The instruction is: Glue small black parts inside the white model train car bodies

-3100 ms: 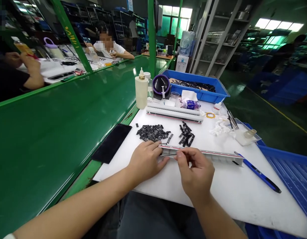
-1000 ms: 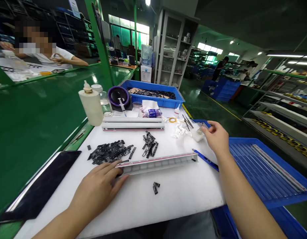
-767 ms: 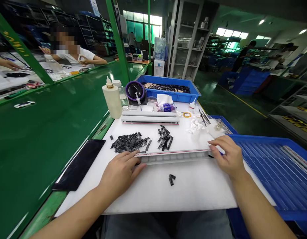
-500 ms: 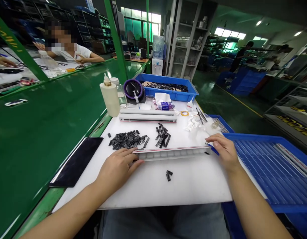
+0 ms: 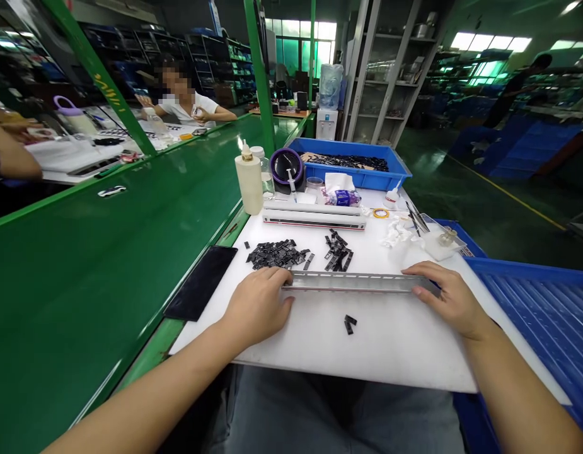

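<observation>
A long, narrow pale metal strip (image 5: pixel 352 283) with slots along its far edge spans the white work board, between my two hands. My left hand (image 5: pixel 260 302) grips its left end, thumb on the near side and fingers on the far side. At the other end, my right hand (image 5: pixel 449 296) holds the strip the same way. Just beyond it lie a heap of small black rectangular pieces (image 5: pixel 277 253) and a smaller pile of longer black pieces (image 5: pixel 337 252). A few loose black pieces (image 5: pixel 350 323) rest on the board nearer to me.
Similar long strips (image 5: pixel 314 217) lie farther back. Behind them stand a cream bottle (image 5: pixel 249 184), a syringe (image 5: pixel 291 184) and a blue bin (image 5: pixel 352 174) of dark parts. Tweezers (image 5: pixel 416 217) and crumpled tissue (image 5: pixel 396 233) are at right. A dark tablet-like slab (image 5: pixel 201 282) lies left; blue trays (image 5: pixel 532 296) right.
The strip has been turned, so its slotted edge now shows. My right hand has closed on its right end; the blue item formerly in that hand no longer shows. The view has swung left.
</observation>
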`<state>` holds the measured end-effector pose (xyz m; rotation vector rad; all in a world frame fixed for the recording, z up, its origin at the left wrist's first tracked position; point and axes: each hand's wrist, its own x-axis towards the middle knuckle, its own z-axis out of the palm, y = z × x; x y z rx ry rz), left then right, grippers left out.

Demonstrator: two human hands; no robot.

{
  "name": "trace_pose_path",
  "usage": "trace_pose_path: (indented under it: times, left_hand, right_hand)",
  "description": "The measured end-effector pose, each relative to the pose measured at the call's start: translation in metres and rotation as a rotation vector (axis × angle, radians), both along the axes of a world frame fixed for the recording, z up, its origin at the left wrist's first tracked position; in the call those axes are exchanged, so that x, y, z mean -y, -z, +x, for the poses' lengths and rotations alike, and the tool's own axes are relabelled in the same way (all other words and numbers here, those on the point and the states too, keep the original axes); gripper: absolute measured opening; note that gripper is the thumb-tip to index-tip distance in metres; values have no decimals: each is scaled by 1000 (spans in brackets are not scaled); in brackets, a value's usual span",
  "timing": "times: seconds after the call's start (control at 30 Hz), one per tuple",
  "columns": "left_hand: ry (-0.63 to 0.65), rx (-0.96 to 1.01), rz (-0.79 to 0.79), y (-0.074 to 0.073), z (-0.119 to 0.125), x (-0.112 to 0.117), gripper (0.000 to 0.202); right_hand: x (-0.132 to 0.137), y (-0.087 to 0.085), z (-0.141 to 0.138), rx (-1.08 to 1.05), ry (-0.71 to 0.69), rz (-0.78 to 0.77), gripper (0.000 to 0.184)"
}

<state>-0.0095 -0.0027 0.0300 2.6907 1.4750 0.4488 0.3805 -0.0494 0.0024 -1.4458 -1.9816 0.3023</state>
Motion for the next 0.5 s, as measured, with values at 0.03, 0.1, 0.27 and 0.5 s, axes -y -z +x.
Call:
trace_pose_path:
  times: [0.03, 0.1, 0.27, 0.5]
  left_hand:
    - [-15, 1, -15, 0, 0, 0, 17]
    - [-27, 8, -43, 1, 0, 0, 15]
    - [17, 30, -43, 2, -1, -3, 13]
    - [69, 9, 34, 3, -3, -4, 13]
  right_hand:
    - [0, -1, -2, 20, -2, -2, 31]
    - [0, -2, -6, 45, -6, -16, 34]
    - [-1, -5, -10, 92, -28, -78, 38]
    - [-2, -8, -14, 119, -15, -75, 31]
